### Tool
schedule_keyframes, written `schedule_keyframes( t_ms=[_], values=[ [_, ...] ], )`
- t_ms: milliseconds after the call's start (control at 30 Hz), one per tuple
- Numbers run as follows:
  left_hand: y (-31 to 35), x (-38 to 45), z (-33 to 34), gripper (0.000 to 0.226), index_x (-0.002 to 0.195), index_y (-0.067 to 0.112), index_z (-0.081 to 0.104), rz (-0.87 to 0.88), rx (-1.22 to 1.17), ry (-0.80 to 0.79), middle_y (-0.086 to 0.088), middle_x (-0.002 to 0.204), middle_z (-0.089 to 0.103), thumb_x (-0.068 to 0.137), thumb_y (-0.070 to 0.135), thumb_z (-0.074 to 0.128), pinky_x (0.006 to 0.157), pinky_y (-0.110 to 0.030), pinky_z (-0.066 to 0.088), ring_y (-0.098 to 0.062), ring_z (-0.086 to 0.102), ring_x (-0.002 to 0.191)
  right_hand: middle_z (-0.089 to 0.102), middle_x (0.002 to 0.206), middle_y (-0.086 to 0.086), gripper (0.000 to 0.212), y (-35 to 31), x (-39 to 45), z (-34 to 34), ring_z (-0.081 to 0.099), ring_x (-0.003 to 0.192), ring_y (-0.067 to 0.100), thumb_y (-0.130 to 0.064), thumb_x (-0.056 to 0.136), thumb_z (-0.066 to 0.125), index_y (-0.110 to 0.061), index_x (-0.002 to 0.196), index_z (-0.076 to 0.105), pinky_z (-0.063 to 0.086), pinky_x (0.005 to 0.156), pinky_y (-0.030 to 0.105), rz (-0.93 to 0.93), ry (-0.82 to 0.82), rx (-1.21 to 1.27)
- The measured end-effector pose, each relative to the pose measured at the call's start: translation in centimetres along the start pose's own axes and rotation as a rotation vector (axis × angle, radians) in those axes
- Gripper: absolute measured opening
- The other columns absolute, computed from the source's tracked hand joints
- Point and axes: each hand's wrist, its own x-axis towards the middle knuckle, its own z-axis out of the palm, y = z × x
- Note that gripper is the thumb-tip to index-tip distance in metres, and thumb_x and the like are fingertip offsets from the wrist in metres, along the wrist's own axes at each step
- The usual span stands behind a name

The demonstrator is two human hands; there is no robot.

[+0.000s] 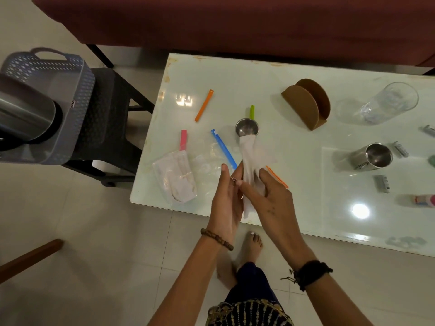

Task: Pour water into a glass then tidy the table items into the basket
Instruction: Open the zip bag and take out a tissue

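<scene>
Hands: both meet at lower centre of the frame over the near table edge, holding a white tissue (pixel 250 165) between them.
Left hand (pixel 227 198): fingers straight and pressed together, flat against the tissue's left side.
Right hand (pixel 270 196): fingers slightly spread, thumb and fingertips pinching the tissue from the right.
Tissue: twisted into a long strip, its upper end just in front of a small steel bowl (pixel 247 127).
Table (pixel 306 184): glossy white top filling the right half of the frame.
Clips: orange clip (pixel 203 105) at upper left of the table, pink clip (pixel 183 140) and blue clip (pixel 224 148) nearer, green clip (pixel 252 112) behind the bowl.
Plastic bag (pixel 175 178): clear, with white contents, at the table's near left corner.
Napkin holder (pixel 306 103): brown, upright, upper centre.
Glass (pixel 388 103): clear, upper right; whether it holds water cannot be told.
Steel cup (pixel 373 156): right, below the glass.
Basket (pixel 50 107): grey, on a dark stool at left of the frame, apart from the table, with a steel jug (pixel 26 116) in it.
</scene>
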Motion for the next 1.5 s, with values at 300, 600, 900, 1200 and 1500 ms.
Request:
schedule_keyframes(
  t_ms=[300, 600, 900, 1200, 1500],
  values=[
    [0.3, 0.0, 1.5, 0.04, 0.133, 0.021, 0.045, 0.129, 0.234, 0.053, 0.006, 0.123, 0.057, 0.093, 0.02, 0.043, 0.097, -0.027, 0.046, -0.002, 0.058, 0.106, 0.034, 0.06, 0.025, 0.04, -0.6, 0.3, -0.9, 0.03, 0.055, 0.021, -0.021, 0.094, 0.049, 0.015, 0.076, 0.051, 0.024, 0.05, 0.026, -0.009, 0.095, 0.182],
    [0.7, 1.1, 2.2, 0.012, 0.095, 0.014, 0.063, 0.11, 0.137, 0.229, -0.012, 0.103, 0.063, 0.089, 0.014, 0.053, 0.103, -0.046, 0.042, -0.031, 0.057, 0.108, 0.047, 0.064, 0.031, 0.041, -0.4, 0.7, -2.1, 0.036, 0.059, 0.028, -0.02, 0.096, 0.047, 0.01, 0.067, 0.048, 0.028, 0.061, 0.032, 0.001, 0.075, 0.116],
    [2.4, 1.4, 0.7, 0.014, 0.095, 0.014, 0.064, 0.081, 0.076, 0.203, -0.004, 0.097, 0.067, 0.089, 0.01, 0.052, 0.093, -0.036, 0.048, -0.02, 0.062, 0.094, 0.054, 0.061, 0.012, 0.037, 0.7, 2.7, -4.6, 0.053, 0.058, 0.017, -0.023, 0.095, 0.046, 0.004, 0.07, 0.054, 0.043, 0.057, 0.021, 0.336, 0.207, 0.472],
    [4.6, 1.0, -2.3, 0.023, 0.081, 0.027, 0.072, 0.063, 0.316, 0.096, 0.014, 0.078, 0.075, 0.089, 0.018, 0.052, 0.06, -0.02, 0.056, -0.003, 0.07, 0.075, 0.076, 0.091, -0.009, 0.02, 0.6, 3.2, -6.9, 0.07, 0.086, 0.01, -0.011, 0.077, 0.067, -0.022, 0.094, 0.069, 0.054, 0.069, 0.016, 0.2, -0.079, 0.451],
    [2.8, 0.4, 0.0, 0.04, 0.099, 0.028, 0.073, 0.038, -0.267, -0.126, 0.005, 0.099, 0.074, 0.085, 0.052, 0.044, 0.088, -0.033, 0.052, -0.013, 0.069, 0.093, 0.074, 0.101, -0.003, 0.031, -0.6, 2.6, -8.0, 0.069, 0.093, 0.012, -0.021, 0.067, 0.069, -0.019, 0.098, 0.07, 0.054, 0.07, 0.017, 0.171, -0.177, 0.632]
  ],
)
